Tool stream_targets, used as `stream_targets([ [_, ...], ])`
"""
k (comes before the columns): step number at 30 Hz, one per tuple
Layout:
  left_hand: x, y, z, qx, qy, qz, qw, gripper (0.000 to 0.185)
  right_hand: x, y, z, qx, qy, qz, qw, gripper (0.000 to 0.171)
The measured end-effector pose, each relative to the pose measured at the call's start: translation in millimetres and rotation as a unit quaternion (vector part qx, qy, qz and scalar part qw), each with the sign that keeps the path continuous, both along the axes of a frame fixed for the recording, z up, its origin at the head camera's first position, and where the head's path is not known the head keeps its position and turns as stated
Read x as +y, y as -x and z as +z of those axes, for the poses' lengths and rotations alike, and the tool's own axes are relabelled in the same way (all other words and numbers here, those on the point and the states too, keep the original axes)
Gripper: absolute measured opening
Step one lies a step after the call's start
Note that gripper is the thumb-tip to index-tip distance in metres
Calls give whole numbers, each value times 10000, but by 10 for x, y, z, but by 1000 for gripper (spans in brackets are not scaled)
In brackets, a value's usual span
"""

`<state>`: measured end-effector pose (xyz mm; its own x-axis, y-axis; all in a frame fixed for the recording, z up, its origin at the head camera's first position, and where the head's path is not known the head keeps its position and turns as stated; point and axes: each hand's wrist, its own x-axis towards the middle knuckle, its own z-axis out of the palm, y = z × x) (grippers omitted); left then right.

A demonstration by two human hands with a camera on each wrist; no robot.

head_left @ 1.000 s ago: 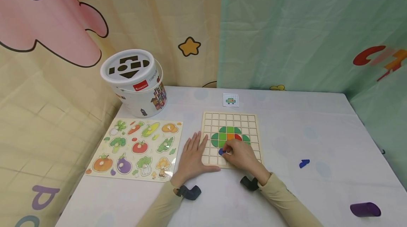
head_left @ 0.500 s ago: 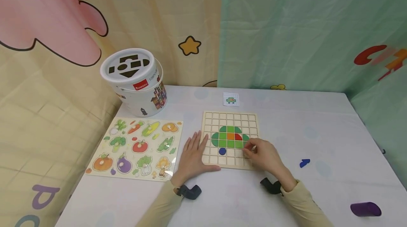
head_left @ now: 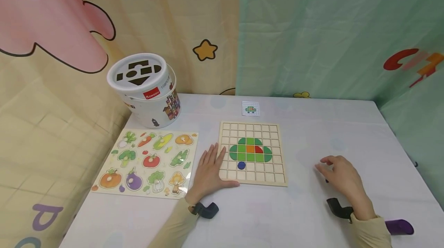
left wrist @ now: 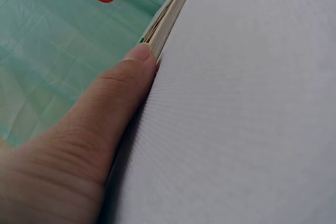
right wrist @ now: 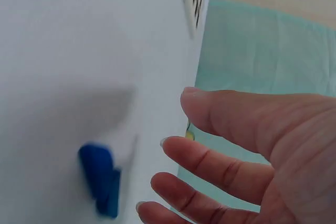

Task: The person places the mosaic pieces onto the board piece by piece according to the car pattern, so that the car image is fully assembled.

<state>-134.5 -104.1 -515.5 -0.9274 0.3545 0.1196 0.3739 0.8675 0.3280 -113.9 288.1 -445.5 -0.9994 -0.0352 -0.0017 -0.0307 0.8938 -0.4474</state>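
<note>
My left hand (head_left: 209, 169) lies with straight, spread fingers at the left edge of a wooden grid board (head_left: 267, 177). Its thumb touches the board's near edge in the left wrist view. Green pieces (head_left: 250, 157), an orange square (head_left: 250, 149) and a red piece (head_left: 258, 149) form a car shape on the board. One blue disc (head_left: 241, 165) sits beneath them. Off to the right, my right hand (head_left: 343, 176) hovers over the table with relaxed fingers, holding nothing. Blue pieces (right wrist: 97, 169) lie below it in the right wrist view; the hand mostly hides them in the head view.
A vegetable puzzle board (head_left: 163, 171) lies left of my left hand. Behind it stands a white lidded bucket (head_left: 147, 105). A small pattern card (head_left: 250, 108) rests beyond the grid board. A purple cylinder (head_left: 399, 227) lies at the near right, partly behind my sleeve.
My right hand has let go of the blue disc, which stays on the grid, and has moved right to above the loose blue pieces. My left hand has stayed in place.
</note>
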Motion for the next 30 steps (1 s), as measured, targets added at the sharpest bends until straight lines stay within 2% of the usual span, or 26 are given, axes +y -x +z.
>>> stream_targets([
  [10, -9, 0, -3, 41, -66, 4, 10000, 121, 204, -67, -82, -751, 32, -265, 9968, 44],
  [15, -15, 4, -8, 43, -40, 19, 10000, 121, 167, -75, -112, -696, 125, -134, 9974, 43],
  [21, -9, 5, -12, 14, -49, 10, 10000, 121, 106, -85, -156, -368, 253, 15, 9990, 28],
  [24, -6, 3, -15, 31, -69, -4, 10000, 121, 111, -83, -157, -316, 267, -52, 9991, 22],
  [30, -5, 0, -16, 56, -50, -8, 10000, 122, 172, -42, -155, -516, 272, -310, 9978, 23],
])
